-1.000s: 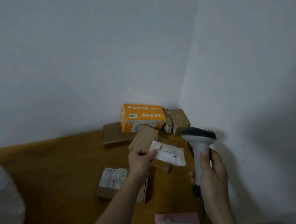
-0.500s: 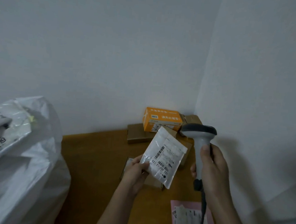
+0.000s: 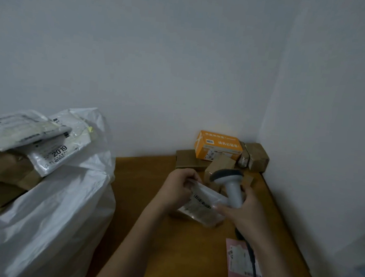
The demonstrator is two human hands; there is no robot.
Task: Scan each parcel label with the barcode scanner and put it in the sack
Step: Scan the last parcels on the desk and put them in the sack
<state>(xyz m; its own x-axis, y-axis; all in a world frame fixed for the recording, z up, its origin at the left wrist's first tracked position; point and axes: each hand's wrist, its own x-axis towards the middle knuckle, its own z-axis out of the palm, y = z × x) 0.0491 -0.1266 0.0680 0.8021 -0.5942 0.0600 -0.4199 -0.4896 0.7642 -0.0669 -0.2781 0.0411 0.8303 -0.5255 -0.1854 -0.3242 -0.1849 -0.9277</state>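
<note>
You're now gripping the pouch (image 3: 203,204) in your left hand (image 3: 177,186), bringing the scanner (image 3: 231,185), clenched in your right hand (image 3: 244,212), against it beside the sack (image 3: 49,211), so scanning's underway.

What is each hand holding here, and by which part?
The left hand pinches the clear plastic parcel at its top left corner. The right hand grips the barcode scanner by its handle, its fingertips also touching the parcel's right edge.

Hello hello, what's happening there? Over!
Left hand pinches white parcel. Right hand grips scanner, also touching parcel. Sack left, nearly full. Nothing blocking.
</note>
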